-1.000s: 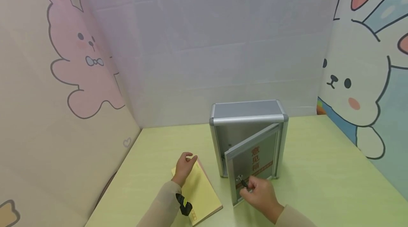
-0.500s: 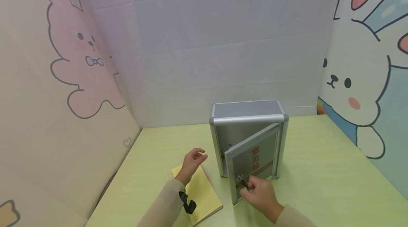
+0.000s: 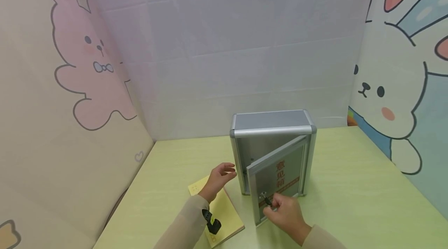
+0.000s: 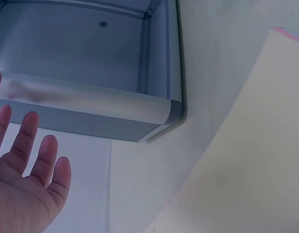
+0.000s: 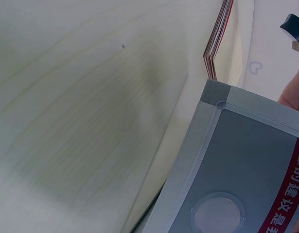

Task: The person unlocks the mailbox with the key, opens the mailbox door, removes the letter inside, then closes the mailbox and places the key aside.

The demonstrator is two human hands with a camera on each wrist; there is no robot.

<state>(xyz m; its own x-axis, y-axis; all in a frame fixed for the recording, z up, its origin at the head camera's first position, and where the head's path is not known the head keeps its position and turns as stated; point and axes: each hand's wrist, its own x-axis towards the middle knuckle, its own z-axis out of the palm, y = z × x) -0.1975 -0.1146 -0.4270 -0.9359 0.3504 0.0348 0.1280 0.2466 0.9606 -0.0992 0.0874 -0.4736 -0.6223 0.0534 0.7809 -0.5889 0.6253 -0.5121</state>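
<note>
A grey metal suggestion box (image 3: pixel 273 120) with silver edges stands upright on the table. Its front door (image 3: pixel 290 171), with red lettering, hangs partly swung out on the right side. My right hand (image 3: pixel 288 214) pinches a black-headed key (image 3: pixel 267 201) that sits in the door's lock. With fingers loosely extended and holding nothing, my left hand (image 3: pixel 219 179) hovers beside the box's left edge; the left wrist view shows its spread fingers (image 4: pixel 27 131) near the box's frame. Beneath the left forearm lies a yellow paper stack (image 3: pixel 227 218). The box's interior is partly hidden by the door.
A pale green table (image 3: pixel 350 187) carries everything. A white sheet (image 3: pixel 245 47) closes off the back, and panels with a pink rabbit (image 3: pixel 84 54) and a white rabbit (image 3: pixel 395 74) rise on either side. A black strapped device (image 3: pixel 211 223) is on the left wrist.
My left hand has moved rightward from over the yellow paper stack to near the box's left edge. My right hand keeps its pinch on the key, and the door stands as before.
</note>
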